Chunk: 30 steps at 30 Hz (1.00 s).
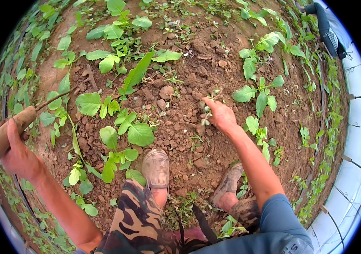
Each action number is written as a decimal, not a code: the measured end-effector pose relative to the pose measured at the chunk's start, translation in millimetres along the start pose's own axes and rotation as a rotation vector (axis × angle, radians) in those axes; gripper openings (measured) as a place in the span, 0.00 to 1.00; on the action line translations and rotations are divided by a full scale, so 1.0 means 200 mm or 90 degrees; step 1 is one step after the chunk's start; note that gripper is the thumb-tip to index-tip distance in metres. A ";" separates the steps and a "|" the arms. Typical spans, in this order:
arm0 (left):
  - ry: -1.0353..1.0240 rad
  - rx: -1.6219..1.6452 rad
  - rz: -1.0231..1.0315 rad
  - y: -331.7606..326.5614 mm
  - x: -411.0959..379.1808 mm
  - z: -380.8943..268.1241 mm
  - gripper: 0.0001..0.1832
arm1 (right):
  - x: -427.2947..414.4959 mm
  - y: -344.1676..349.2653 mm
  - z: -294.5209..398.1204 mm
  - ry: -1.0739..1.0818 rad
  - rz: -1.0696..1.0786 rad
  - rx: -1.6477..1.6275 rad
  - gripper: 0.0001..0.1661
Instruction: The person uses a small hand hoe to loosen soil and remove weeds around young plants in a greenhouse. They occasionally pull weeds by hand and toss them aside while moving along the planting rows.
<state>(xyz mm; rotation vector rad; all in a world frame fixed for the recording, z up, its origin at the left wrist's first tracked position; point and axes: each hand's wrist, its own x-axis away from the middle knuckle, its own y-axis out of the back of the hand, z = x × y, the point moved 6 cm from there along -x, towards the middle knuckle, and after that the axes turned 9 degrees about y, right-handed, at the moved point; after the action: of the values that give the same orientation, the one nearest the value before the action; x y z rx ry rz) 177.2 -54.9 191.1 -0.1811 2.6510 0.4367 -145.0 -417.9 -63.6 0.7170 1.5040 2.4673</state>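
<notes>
My left hand (23,155), at the left edge of the head view, is closed around the thick wooden handle (10,135) of a small hand hoe. Its thin metal shank runs up to the right, and the narrow rusty blade (92,77) is over the soil beside broad-leaved seedlings. My right hand (218,114), right of the middle, pinches a small uprooted weed (206,111) with pale leaves and thin stems above loose brown soil (180,127). Young leafy plants (140,134) grow between my left hand and my right hand.
My two dusty shoes (156,168) stand on the soil among seedlings. More leafy plants (261,98) grow in a row at the right. Dark drip lines (321,95) run along the beds. White plastic sheeting (358,127) borders the right side. Another person's leg (323,25) shows at the top right.
</notes>
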 end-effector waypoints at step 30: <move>0.007 -0.002 -0.025 -0.02 0.06 -0.01 0.20 | 0.46 -0.21 0.11 -0.080 0.009 -0.084 0.16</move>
<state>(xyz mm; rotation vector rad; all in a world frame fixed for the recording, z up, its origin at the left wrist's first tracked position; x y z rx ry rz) 166.7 -59.9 187.1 -0.2365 2.6522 0.4286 -219.5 -345.4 -63.5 0.8433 1.2838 2.4531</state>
